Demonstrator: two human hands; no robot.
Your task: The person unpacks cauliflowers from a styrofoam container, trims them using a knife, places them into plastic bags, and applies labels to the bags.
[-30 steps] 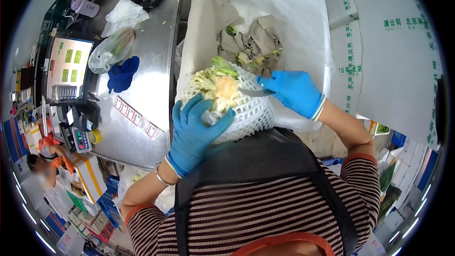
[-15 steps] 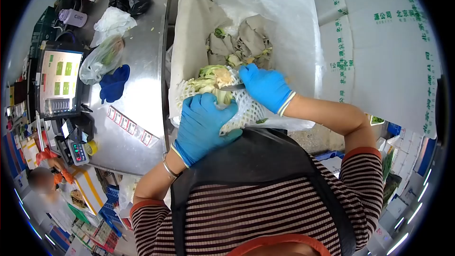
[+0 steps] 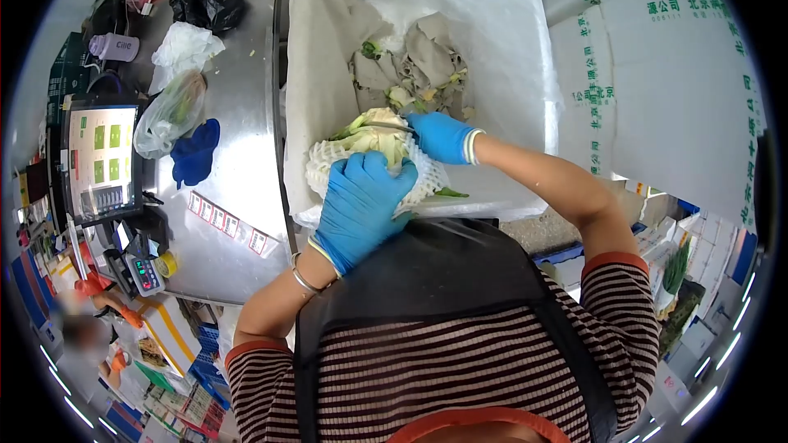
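A pale, leafy vegetable [image 3: 386, 141] with a cut stem end lies in a white foam net [image 3: 322, 166] at the near edge of the white-lined bin [image 3: 513, 115]. My left hand [image 3: 364, 207], in a blue glove, is wrapped round the netted vegetable from the near side. My right hand [image 3: 443, 137], also blue-gloved, is closed on a knife [image 3: 389, 125]. The blade lies across the top of the vegetable by the stem; my right hand hides the handle.
Leaf scraps and torn grey paper [image 3: 427, 53] lie deeper in the bin. Left is a steel table [image 3: 238, 115] with plastic bags, a blue cloth [image 3: 195, 152], labels and a screen [image 3: 102, 160]. A person with orange gloves is at far left.
The knife in my right hand has moved left and up onto the stem end. My left hand has shifted round the net, its fingers now more curled. The view has shifted a little.
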